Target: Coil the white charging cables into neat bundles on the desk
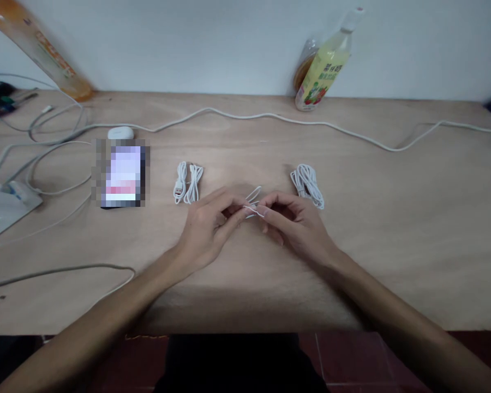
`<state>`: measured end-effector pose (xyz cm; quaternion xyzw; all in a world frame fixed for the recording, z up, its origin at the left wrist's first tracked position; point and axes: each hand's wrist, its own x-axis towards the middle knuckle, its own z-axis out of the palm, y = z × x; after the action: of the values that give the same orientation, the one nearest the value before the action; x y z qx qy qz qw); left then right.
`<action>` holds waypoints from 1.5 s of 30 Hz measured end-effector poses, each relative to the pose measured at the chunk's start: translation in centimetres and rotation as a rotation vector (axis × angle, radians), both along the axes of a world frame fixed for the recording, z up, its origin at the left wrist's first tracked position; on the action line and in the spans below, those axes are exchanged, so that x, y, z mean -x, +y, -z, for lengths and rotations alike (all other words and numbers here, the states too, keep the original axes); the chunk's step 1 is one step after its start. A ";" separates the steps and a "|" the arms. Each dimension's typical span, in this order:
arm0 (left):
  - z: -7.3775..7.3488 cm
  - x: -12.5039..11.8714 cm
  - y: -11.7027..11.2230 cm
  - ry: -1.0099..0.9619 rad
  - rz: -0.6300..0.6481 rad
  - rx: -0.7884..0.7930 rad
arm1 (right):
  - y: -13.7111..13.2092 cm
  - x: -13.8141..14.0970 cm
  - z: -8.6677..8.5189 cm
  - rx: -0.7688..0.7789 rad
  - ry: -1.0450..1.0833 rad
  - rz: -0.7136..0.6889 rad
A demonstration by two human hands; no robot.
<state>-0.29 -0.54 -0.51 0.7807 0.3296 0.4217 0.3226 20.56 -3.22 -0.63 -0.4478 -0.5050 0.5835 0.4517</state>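
Observation:
Between my two hands, at the middle of the table, is a small white cable [253, 193], its loop showing past the fingertips. My left hand [210, 224] pinches it from the left with thumb and forefinger. From the other side, my right hand [297, 221] pinches a thin white strand at the cable with thumb and forefinger. Most of this cable is hidden by the fingers. Beyond my left hand lies a bundled white USB cable [188, 183], folded in two coils with a plug showing. Another bundled white cable [308, 184] rests just beyond my right hand.
A phone [125, 177] and a white earbud case [120, 133] lie to the left. A long white cord [265, 115] runs across the back. An orange drink bottle [61, 71] and a yellow one [323, 71] stand by the wall. Loose cables and a power strip [8, 210] occupy the left.

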 end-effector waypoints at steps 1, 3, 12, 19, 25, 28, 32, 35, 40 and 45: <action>0.1 0.0 0.0 0.013 -0.003 -0.043 | 0.0 0.0 0.1 0.023 0.013 -0.001; 0.1 0.0 0.0 0.023 -0.004 -0.083 | 0.0 0.0 0.2 0.048 0.029 0.002; -0.7 -0.5 0.0 -0.128 0.045 0.415 | 0.2 -0.1 -0.6 -0.080 -0.023 -0.001; -1.5 -0.9 0.1 -0.170 0.034 0.579 | 0.2 -0.3 -0.1 -0.152 -0.100 0.005; -1.5 -1.0 0.0 -0.142 0.020 0.568 | 0.1 -0.8 0.0 -0.357 -0.319 0.035; -1.4 -1.0 -0.1 -0.134 0.019 0.554 | 0.2 -1.0 -0.1 -0.510 -0.416 0.051; -1.2 -1.0 0.0 -0.124 0.021 0.545 | 0.0 -0.8 0.0 -0.452 -0.400 0.082; -1.2 -1.0 0.0 -0.144 0.021 0.547 | -0.1 -0.6 0.2 -0.335 -0.319 0.076; -1.5 -1.0 -0.1 -0.170 0.003 0.604 | -0.1 -0.5 0.3 -0.225 -0.213 0.057; -1.6 -1.1 -0.1 -0.179 0.006 0.670 | 0.1 -0.5 0.2 -0.169 -0.135 0.029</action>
<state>0.81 -0.66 1.08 0.5922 0.4176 0.3559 0.5901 21.08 -3.10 -0.82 -0.4537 -0.5752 0.5005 0.4612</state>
